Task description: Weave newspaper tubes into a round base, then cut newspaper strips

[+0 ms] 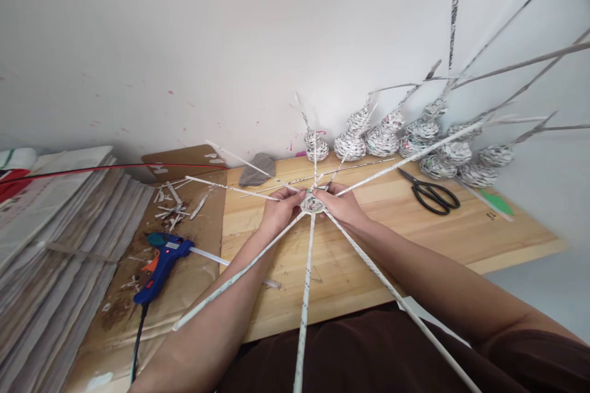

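Note:
Between both hands is a small round woven paper piece [313, 202], with several long rolled-paper strips [306, 295] spreading outward from it like spokes. My left hand [282, 209] grips its left edge, thumb on top and fingers curled round. On the right edge, my right hand [342, 202] presses with its thumb, the fingers bent beneath. The undersides of both hands are hidden. One strip passes over my left forearm, another over my right forearm.
Black scissors [433, 195] lie on the wooden table [391, 227] at right. Woven gourd shapes [382, 138] stand along the wall. On the left are a blue glue gun [163, 267], paper scraps [174, 212] and stacked newspapers [59, 245]. A grey cloth [258, 169] lies behind my left hand.

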Available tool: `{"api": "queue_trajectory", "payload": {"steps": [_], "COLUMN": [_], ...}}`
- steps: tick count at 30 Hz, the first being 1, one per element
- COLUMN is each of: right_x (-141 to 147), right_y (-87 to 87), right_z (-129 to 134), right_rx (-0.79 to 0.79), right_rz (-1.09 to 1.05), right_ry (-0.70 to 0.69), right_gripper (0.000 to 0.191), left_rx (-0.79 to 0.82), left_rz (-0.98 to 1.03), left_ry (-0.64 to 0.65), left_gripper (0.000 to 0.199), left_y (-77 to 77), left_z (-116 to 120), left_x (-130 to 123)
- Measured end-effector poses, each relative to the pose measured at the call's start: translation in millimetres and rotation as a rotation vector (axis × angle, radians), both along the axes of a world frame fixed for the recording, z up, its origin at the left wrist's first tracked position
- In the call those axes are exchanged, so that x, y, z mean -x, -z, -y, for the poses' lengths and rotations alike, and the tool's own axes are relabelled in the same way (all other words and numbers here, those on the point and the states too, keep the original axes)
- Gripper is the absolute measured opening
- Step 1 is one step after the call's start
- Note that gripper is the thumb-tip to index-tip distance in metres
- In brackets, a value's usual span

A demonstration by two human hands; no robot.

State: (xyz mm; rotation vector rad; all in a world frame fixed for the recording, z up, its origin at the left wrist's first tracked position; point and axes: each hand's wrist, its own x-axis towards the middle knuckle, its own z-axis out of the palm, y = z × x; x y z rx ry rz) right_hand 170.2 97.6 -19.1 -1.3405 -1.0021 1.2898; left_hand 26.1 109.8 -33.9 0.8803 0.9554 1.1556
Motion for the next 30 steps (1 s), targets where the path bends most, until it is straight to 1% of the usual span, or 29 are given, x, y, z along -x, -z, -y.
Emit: {"api": "queue_trajectory", "payload": {"steps": [2, 4, 7, 9, 11, 14, 17, 20, 23, 27, 30], "right_x": [0, 0, -1, -1, -1, -1, -4, -7, -10, -10, -9], "right_y": [1.8, 3.5, 5.3, 5.1, 3.6, 0.4, -1.1, -0.3, 1.0, 2.0, 2.9], "right_z": [0, 0, 0, 1, 2, 3, 4, 3, 3, 4, 4], "right_rx": [-0.051, -0.108, -0.179, -0.201, -0.193, -0.137, -0.097, -0.162, -0.245, -0.285, -0.300], "right_rz": [0.016, 0.058, 0.117, 0.113, 0.076, 0.007, 0.028, 0.141, 0.253, 0.289, 0.298], "right_ry": [-0.003, -0.006, -0.019, -0.047, -0.098, -0.168, -0.143, -0.106, -0.107, -0.118, -0.116], "right_gripper": [0.017, 0.017, 0.018, 0.020, 0.023, 0.027, 0.027, 0.029, 0.028, 0.026, 0.026], "left_rx": [0.069, 0.107, 0.104, 0.076, 0.026, -0.060, -0.087, -0.073, -0.042, 0.020, 0.051], "left_rz": [0.059, 0.073, 0.062, 0.056, 0.040, -0.011, -0.036, -0.010, 0.038, 0.082, 0.085], "left_ry": [0.023, 0.040, 0.033, 0.005, -0.032, -0.097, -0.136, -0.103, -0.069, -0.029, -0.035], "left_gripper": [0.040, 0.040, 0.039, 0.039, 0.039, 0.036, 0.035, 0.034, 0.035, 0.039, 0.040], "left_y": [-2.6, -6.6, -10.1, -8.9, -5.7, -1.0, 0.2, -1.1, -2.4, -3.5, -4.4], "left_z": [0, 1, 5, 7, 7, 5, 2, 2, 4, 5, 6], "left_x": [0, -1, -2, -3, -4, -3, -1, 0, -1, -3, -5]}}
